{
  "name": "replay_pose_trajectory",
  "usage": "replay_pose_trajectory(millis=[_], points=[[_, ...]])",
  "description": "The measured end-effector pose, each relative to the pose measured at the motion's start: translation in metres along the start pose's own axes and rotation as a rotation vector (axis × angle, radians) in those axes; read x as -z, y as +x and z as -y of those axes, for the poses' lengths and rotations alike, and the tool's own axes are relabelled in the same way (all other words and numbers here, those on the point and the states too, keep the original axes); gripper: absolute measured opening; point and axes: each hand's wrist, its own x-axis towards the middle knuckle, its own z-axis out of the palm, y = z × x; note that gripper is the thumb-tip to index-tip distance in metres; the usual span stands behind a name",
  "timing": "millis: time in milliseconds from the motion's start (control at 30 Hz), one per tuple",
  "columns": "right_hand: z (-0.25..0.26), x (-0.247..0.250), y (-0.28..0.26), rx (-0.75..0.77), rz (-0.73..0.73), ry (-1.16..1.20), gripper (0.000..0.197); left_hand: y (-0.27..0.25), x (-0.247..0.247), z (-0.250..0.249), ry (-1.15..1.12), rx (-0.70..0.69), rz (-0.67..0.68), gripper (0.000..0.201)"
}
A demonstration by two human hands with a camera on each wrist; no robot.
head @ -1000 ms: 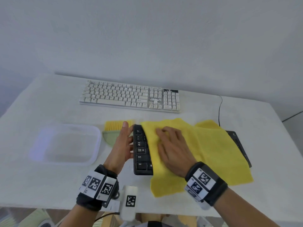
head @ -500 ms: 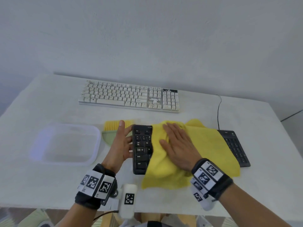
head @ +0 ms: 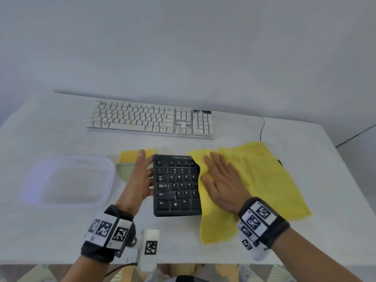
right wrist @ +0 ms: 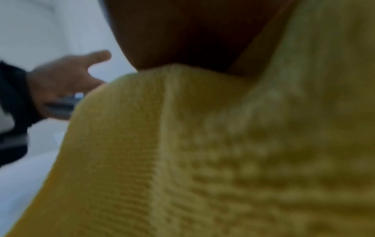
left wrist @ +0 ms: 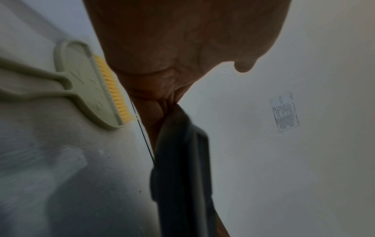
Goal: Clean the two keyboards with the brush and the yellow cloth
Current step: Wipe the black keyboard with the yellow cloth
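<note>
- The flat black plastic keyboard (head: 176,185) lies on the white tabletop (head: 61,231) in the lower middle of the head view; only its left part shows, the rest is under the cloth
- The square yellow microfibre cloth (head: 264,180) is spread over the keyboard's right part and reaches the lower right of the frame, one corner hanging toward the tabletop's near edge
- The right hand (head: 222,182) lies flat on the cloth, palm down, fingers straight and slightly spread, pressing the cloth onto the keys; its grip is spread, not pinching anything
- The left hand (head: 140,180) stands against the black keyboard's left edge, fingers extended along that edge and touching it; the left wrist view shows the palm against the dark edge; the grip is relaxed rather than closed round it
- The small pale green plastic brush with yellow bristles (head: 130,161) lies just left of the black keyboard, partly behind the left hand
- The long white keyboard with cream keys (head: 150,121) lies apart, in the upper middle, near the wall
- A clear shallow plastic tray (head: 67,180) sits at the left of the frame, beside the brush
- A thin black cable (head: 262,127) runs at the upper right
</note>
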Motion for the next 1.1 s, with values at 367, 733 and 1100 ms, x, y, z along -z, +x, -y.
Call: replay_pose_trajectory(millis=[367, 733, 1100], points=[[-0.151, 0.029, -0.032, -0.381, 0.098, 0.002, 0.118, 0.000, -0.003, -0.001, 0.013, -0.042, -0.021, 0.147], [-0.170, 0.023, -0.027, -0.282, 0.106, 0.066, 0.085, -0.012, -0.031, 0.001, -0.018, -0.109, -0.073, 0.115], [-0.153, 0.013, -0.038, -0.245, -0.104, 0.112, 0.095, -0.023, -0.044, 0.006, -0.036, -0.170, -0.080, 0.115]])
